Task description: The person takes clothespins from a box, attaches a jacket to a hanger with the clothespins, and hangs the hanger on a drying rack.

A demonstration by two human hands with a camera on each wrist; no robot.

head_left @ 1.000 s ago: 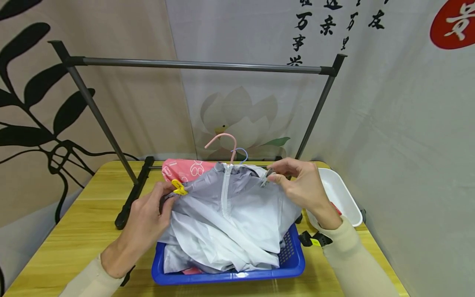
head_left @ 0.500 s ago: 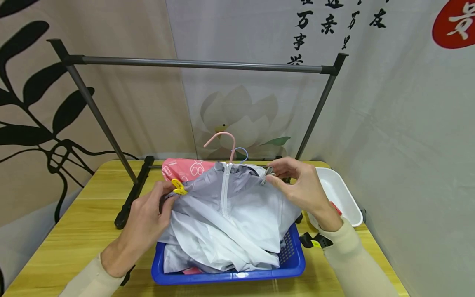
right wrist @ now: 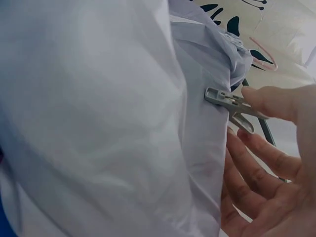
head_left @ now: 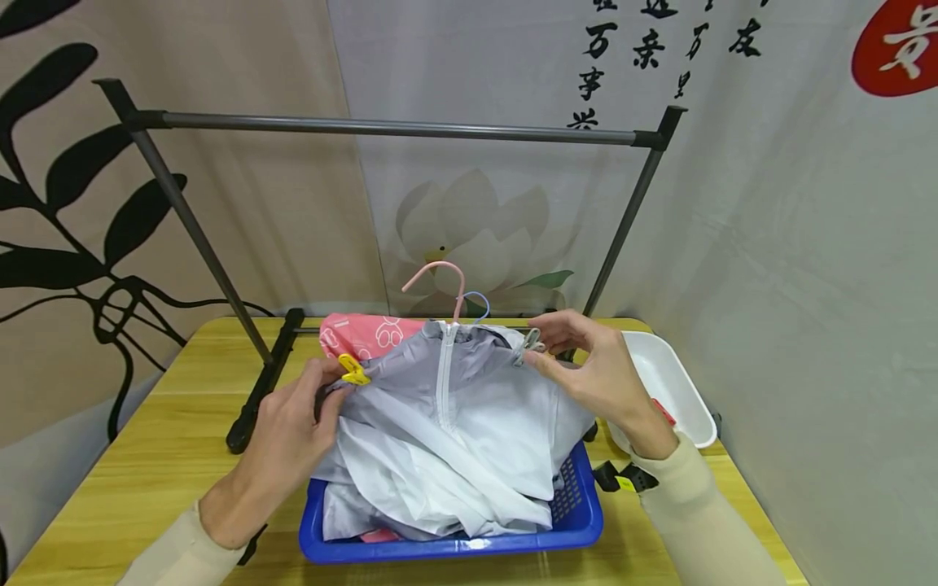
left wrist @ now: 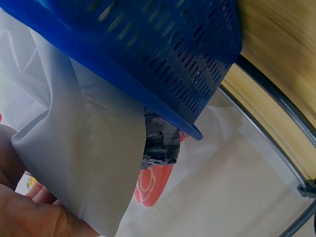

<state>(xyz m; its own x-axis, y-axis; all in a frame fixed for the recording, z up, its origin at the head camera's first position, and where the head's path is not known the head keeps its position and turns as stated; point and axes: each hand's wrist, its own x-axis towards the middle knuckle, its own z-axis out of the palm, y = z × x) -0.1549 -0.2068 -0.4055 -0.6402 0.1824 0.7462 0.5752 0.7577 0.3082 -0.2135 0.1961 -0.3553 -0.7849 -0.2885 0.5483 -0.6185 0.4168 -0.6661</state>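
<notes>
A pale grey zip-up jacket [head_left: 469, 423] lies over a blue basket [head_left: 454, 547], a pink hanger [head_left: 458, 301] hook rising from its collar. With my left hand [head_left: 289, 431] I pinch the jacket's left shoulder, just beside a yellow clothespin [head_left: 354, 370] clipped there. A grey clothespin [right wrist: 232, 104] is clipped on the opposite shoulder edge, its handles spread apart. Around those handles sits my right hand [head_left: 597, 370], thumb at one handle and fingers loosely extended below the other in the right wrist view.
A dark metal rack [head_left: 396, 128] stands behind the basket on the wooden table [head_left: 161, 431]. Pink patterned cloth [head_left: 366, 334] and a blue hanger hook [head_left: 479, 303] show behind the jacket. To the right is a white tray [head_left: 670, 382] with something red in it.
My right thumb and fingers have eased apart, and the grey clothespin's handles have spread as its grip closes on the jacket. My left hand has stayed in place.
</notes>
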